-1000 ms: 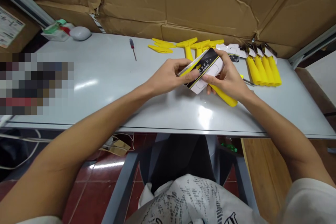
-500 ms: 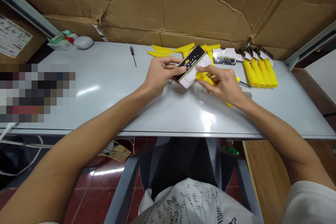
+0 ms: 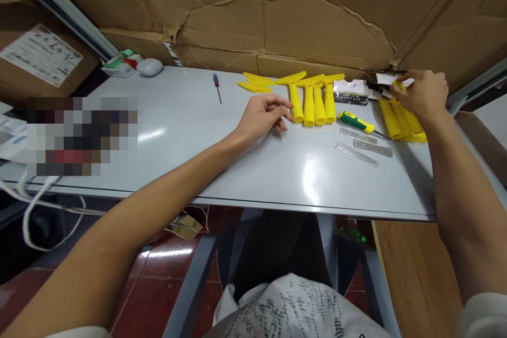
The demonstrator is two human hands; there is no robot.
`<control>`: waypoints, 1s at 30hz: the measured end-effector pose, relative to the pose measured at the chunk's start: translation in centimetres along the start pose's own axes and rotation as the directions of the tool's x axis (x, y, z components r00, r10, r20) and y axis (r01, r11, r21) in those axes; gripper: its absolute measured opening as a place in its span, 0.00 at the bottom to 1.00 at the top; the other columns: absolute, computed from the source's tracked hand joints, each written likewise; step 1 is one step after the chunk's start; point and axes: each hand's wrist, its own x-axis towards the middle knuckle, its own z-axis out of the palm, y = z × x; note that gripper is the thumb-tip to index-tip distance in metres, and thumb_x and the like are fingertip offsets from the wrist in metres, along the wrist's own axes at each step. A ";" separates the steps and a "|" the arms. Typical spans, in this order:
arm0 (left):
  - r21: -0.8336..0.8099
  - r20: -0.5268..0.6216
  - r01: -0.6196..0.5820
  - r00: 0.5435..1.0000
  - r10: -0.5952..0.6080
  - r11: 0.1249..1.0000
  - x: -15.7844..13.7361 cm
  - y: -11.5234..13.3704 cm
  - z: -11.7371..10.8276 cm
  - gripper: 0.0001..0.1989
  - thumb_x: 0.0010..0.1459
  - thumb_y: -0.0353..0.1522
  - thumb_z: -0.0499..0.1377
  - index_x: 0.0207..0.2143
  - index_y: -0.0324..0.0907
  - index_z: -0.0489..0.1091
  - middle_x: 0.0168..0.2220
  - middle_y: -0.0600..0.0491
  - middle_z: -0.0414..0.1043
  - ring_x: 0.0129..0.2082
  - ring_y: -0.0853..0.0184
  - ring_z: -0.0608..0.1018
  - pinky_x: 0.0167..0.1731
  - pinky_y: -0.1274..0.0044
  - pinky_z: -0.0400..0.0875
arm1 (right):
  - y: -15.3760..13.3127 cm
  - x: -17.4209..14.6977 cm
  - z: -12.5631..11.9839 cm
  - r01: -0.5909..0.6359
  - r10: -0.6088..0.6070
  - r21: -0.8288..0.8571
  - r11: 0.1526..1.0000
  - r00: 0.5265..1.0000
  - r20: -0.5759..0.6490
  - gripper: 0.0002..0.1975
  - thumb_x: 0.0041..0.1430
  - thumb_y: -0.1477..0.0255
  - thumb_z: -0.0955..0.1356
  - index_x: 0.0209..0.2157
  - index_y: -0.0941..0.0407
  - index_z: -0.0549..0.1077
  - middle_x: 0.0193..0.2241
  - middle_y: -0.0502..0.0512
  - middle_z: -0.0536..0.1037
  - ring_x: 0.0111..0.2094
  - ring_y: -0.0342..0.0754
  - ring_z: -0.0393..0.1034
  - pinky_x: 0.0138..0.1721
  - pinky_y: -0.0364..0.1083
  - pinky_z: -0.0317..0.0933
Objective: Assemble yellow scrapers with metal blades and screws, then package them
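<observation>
My right hand [image 3: 425, 92] is at the far right of the table, its fingers closed on a yellow scraper whose head is inside a black-and-white card sleeve [image 3: 390, 79]. It is over a row of yellow scrapers [image 3: 392, 119] with sleeved heads; the hand partly hides them. My left hand [image 3: 267, 116] rests on the table, loosely curled with fingers apart and nothing in it. Beside its fingertips is the nearest of several T-shaped yellow scraper handles [image 3: 296, 103]. A flat card sleeve [image 3: 350, 92] lies to the right of these.
A green-and-yellow screwdriver [image 3: 356, 122] and flat metal blades [image 3: 356, 155] lie at right centre. Yellow head pieces [image 3: 255, 83] and a small screwdriver [image 3: 217, 87] are at the back. A computer mouse [image 3: 150, 67] sits back left, and cardboard [image 3: 222, 26] walls the rear edge.
My right hand has carried the sleeved scraper from the middle to the row at the far right. My left hand has let go of the sleeve and lowered to the table.
</observation>
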 end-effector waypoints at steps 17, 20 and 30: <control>0.089 0.081 -0.074 0.995 0.066 0.993 -0.3 -0.6 -0.2 0.07 0.68 0.23 0.68 0.38 0.41 0.84 0.33 0.50 0.89 0.22 0.70 0.84 0.22 0.80 0.79 | -1.8 -1.3 -0.1 -0.056 0.040 0.067 0.996 0.977 0.209 0.25 0.84 0.67 0.72 0.74 0.60 0.84 0.68 0.91 0.81 0.73 0.71 0.77 0.63 0.62 0.65; 0.108 0.088 -0.062 0.995 0.053 0.992 -0.5 -0.2 0.0 0.10 0.69 0.20 0.66 0.38 0.41 0.84 0.32 0.52 0.88 0.22 0.71 0.83 0.22 0.80 0.79 | -1.9 -1.7 -0.1 -0.032 0.014 0.076 0.997 0.973 0.228 0.27 0.83 0.67 0.72 0.74 0.63 0.83 0.68 0.91 0.81 0.72 0.72 0.78 0.65 0.61 0.67; 0.170 0.094 -0.080 0.993 0.064 0.982 -0.6 0.2 -0.1 0.10 0.70 0.20 0.65 0.40 0.41 0.83 0.35 0.52 0.89 0.23 0.71 0.84 0.24 0.80 0.81 | 3.1 -0.7 -1.5 -0.304 0.297 0.138 0.943 0.953 0.064 0.33 0.87 0.53 0.61 0.77 0.55 0.81 0.72 0.80 0.81 0.73 0.71 0.76 0.65 0.63 0.66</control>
